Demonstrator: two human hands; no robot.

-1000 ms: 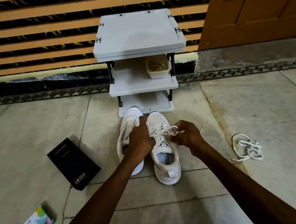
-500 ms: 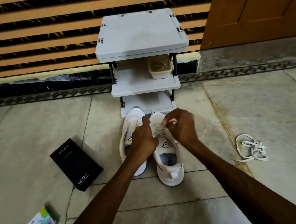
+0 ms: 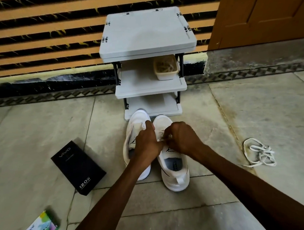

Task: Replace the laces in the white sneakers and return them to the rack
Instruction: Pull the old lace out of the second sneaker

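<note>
While both hands bunch up over the white sneakers, the left hand (image 3: 146, 141) and the right hand (image 3: 182, 139) almost touch each other. The right sneaker (image 3: 174, 175) stands under them on the floor (image 3: 171, 211). Its lace (image 3: 161, 134) crosses the front of the shoe, right between the two hands. The fingers (image 3: 170, 129) of the right hand are curled in tight and pinch a white bit of that lace. The fingers (image 3: 149, 126) of the left hand are curled too, with their tips up by the tongue of the left sneaker (image 3: 133, 128). What they hold is hidden, so it is not clear if they grip anything.

Both sneakers stand side by side with their toes just in front of the bottom shelf of the grey rack (image 3: 146, 31). A loose lace (image 3: 260, 152) lies in a heap on the floor, well apart on the right.

A black box (image 3: 78, 167) near the left sneaker says "vivo" and "120W". A green and white packet (image 3: 40, 228) closer to the person says "Odonil". The right sneaker has a small black mark on its tongue and some print inside, but the letters are too small to read.

The fingertips and the lace look blurry. The left hand covers the middle of the left sneaker. A small tub (image 3: 166, 67) on the middle shelf holds something tan and stringy that is hard to make out. A brown door (image 3: 266, 13) is cut off at the top right.
</note>
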